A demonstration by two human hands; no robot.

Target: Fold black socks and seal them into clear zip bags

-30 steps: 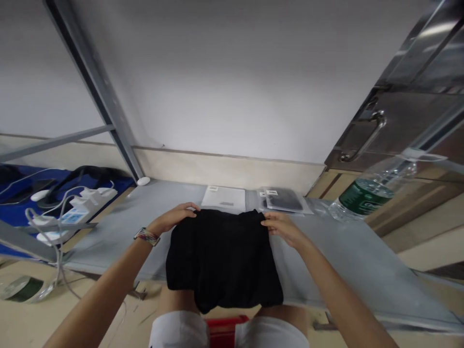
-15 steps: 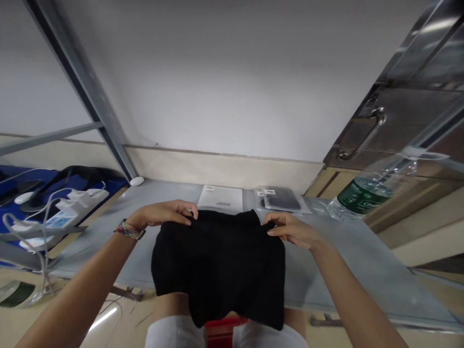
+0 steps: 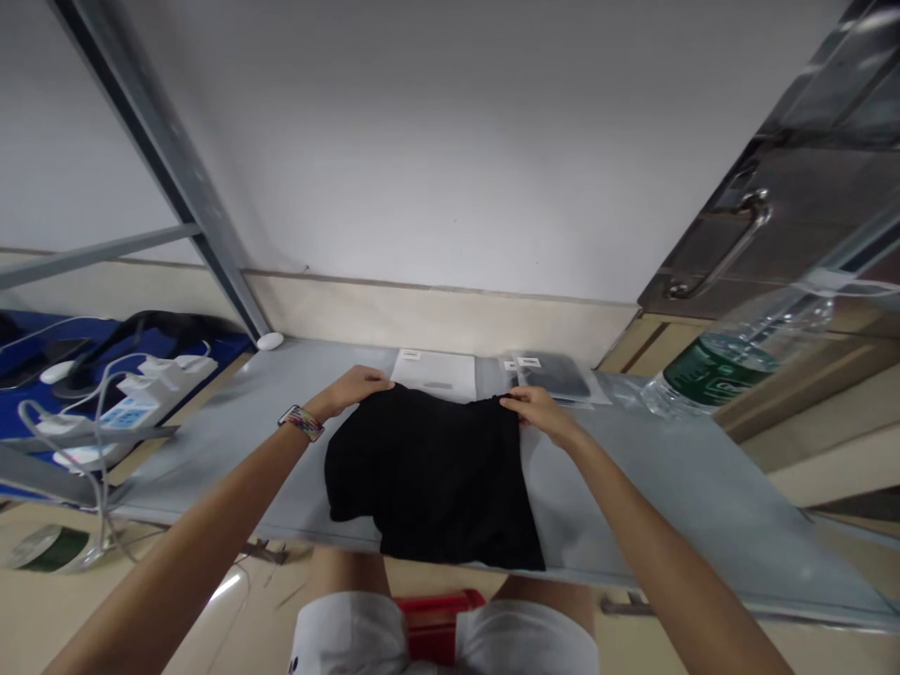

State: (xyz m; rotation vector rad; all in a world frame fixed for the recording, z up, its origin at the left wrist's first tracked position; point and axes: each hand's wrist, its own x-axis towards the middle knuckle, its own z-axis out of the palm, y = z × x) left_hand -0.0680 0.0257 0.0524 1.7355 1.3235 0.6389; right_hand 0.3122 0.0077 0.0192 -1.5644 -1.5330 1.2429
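Observation:
A black garment [image 3: 440, 478], its exact kind unclear, is spread over the grey table [image 3: 633, 487], with its lower edge near the table's front edge. My left hand [image 3: 357, 386] pinches its upper left corner; a woven multicoloured band is on that wrist. At the upper right corner, my right hand [image 3: 540, 411] grips the cloth between thumb and fingers. Just behind the garment lie a flat white package [image 3: 437, 373] and a dark item in a clear plastic bag [image 3: 559, 377], both bearing small labels.
A large clear bottle with a green label [image 3: 724, 367] stands at the table's right. To the left are a power strip with plugs and cables [image 3: 133, 403] on a blue surface, and a metal frame post [image 3: 217, 262]. A white oval object [image 3: 270, 341] sits at the back left corner.
Both hands have moved the garment away from my lap and up onto the table. Its lower part, which hung over my legs, now lies flatter on the tabletop.

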